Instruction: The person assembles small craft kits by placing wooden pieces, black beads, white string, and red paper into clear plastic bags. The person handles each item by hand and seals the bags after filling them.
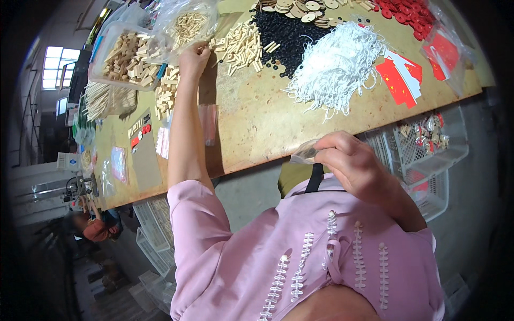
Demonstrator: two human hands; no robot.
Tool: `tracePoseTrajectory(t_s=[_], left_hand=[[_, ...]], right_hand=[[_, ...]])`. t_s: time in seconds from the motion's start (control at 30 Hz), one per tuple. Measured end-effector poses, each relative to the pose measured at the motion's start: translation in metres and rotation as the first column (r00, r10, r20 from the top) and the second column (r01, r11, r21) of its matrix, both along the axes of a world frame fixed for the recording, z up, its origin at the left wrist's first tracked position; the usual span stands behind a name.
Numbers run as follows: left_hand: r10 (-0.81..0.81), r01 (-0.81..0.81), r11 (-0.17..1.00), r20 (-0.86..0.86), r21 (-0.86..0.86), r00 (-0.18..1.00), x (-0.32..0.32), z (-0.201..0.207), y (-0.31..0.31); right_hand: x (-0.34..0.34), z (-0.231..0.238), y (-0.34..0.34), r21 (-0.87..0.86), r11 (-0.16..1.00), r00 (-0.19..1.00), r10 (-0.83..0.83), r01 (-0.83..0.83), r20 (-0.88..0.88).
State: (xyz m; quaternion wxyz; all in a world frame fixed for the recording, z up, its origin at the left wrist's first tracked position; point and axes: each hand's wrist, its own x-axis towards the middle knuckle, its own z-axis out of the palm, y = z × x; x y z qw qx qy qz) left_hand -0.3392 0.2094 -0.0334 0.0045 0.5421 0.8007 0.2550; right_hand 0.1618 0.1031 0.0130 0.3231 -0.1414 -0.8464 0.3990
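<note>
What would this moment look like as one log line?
left hand: beside wooden pegs | right hand: holding clear bag | nearby: white strings, red flags

A small-parts assembly workshop, apparently: wood pegs (245, 44), black rings (278, 38), white cords (340, 64) & red discs (409, 15) lie in bulk heaps from mid-bench toward the far edge of a worn bench (251, 128); plastic crates (412, 153) w/ small pcs. (428, 132) sit below its near edge, R side. Another person (98, 230) is past the near L corner, bldg. window (60, 67) beyond.
</note>
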Motion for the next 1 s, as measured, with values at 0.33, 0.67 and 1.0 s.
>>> tracePoseTrajectory(t_s=[0.33, 0.67, 1.0], left_hand=[[-0.076, 0.115, 0.976, 0.210, -0.183, 0.975, 0.028, 0.037, -0.070], [-0.704, 0.697, 0.695, 0.364, 0.177, 0.610, 0.254, 0.115, -0.175], [-0.703, 0.674, 0.711, 0.247, 0.200, 0.667, 0.273, 0.107, -0.176]], right_hand=[[0.000, -0.010, 0.001, 0.049, 0.999, 0.999, -0.016, 0.018, -0.035], [-0.013, 0.008, -0.002, 0.080, 0.995, 0.997, 0.055, -0.059, 0.051], [-0.012, 0.014, -0.006, 0.002, 0.996, 0.989, 0.088, -0.089, 0.122]])
